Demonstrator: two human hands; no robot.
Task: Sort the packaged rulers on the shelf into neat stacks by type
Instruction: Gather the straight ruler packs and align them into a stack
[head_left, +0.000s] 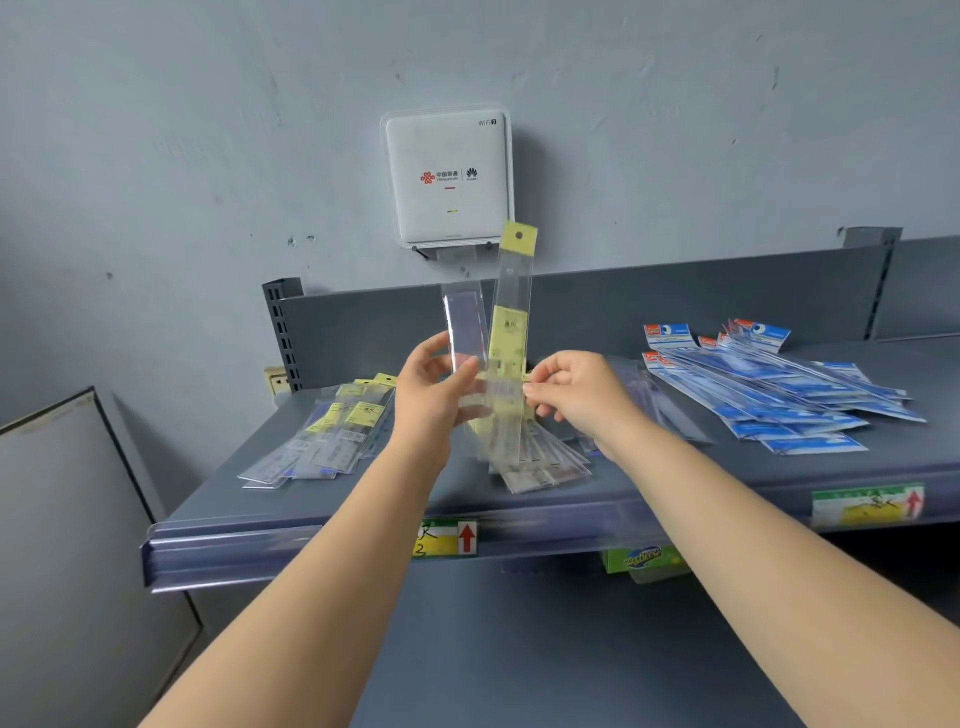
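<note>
My left hand (434, 389) grips a bunch of clear packaged rulers (467, 332) held upright above the grey shelf (322, 499). One of them, a yellow-topped ruler pack (514, 291), stands tallest, and my right hand (576, 389) pinches its lower part from the right. On the shelf lie a yellow-label pile (337, 431) at the left, a fanned clear pile (540, 462) under my hands, and a blue-label pile (779, 395) at the right.
A white router box (449, 176) hangs on the wall behind the shelf. Price tags (447, 538) sit on the shelf's front rail. A slotted upright (283, 332) stands at the back left, and a grey panel (62, 519) leans at the far left.
</note>
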